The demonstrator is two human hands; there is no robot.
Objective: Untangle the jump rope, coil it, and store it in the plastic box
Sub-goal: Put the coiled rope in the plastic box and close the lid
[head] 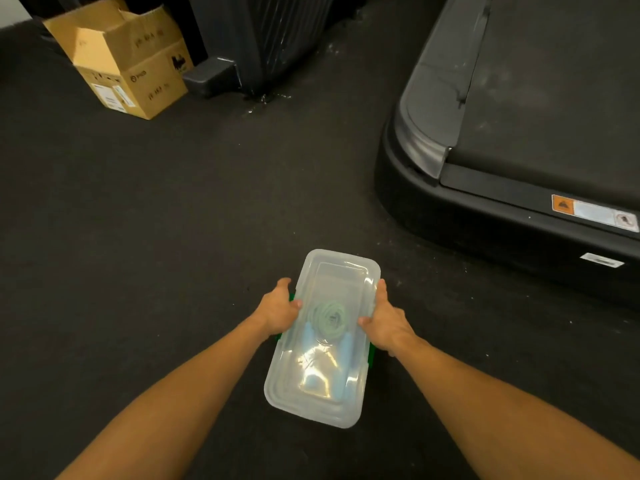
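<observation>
Jump rope [328, 318] lies coiled inside the plastic box [343, 268], seen through the translucent lid [311, 396]; the coil is pale green, sitting about mid-length of the box, with two light blue handles [346, 348] lying lengthwise beside and below it toward the near end. Glare on the lid blurs the near part of the contents. Box rests on the dark floor [173, 220], long axis running away from the viewer, lid seated on top. Left hand [278, 311] grips the left long edge at about mid-length, thumb over the lid rim, fingers curled down the side wall. Right hand [386, 323] grips the opposite long edge at nearly the same level, thumb on the lid, fingers wrapped around the side and mostly hidden. Both forearms reach in from the bottom corners of the view. Small green latch [372, 355] shows under the right wrist; a sliver of green also shows just by the left hand. Farther right, well apart from the box, the rear end of a treadmill [519, 133] with a warning sticker [594, 213] on its back edge. Far left, an open cardboard box [128, 64] stands on the floor. Beside it, at the top centre, dark equipment [277, 39] of unclear kind.
</observation>
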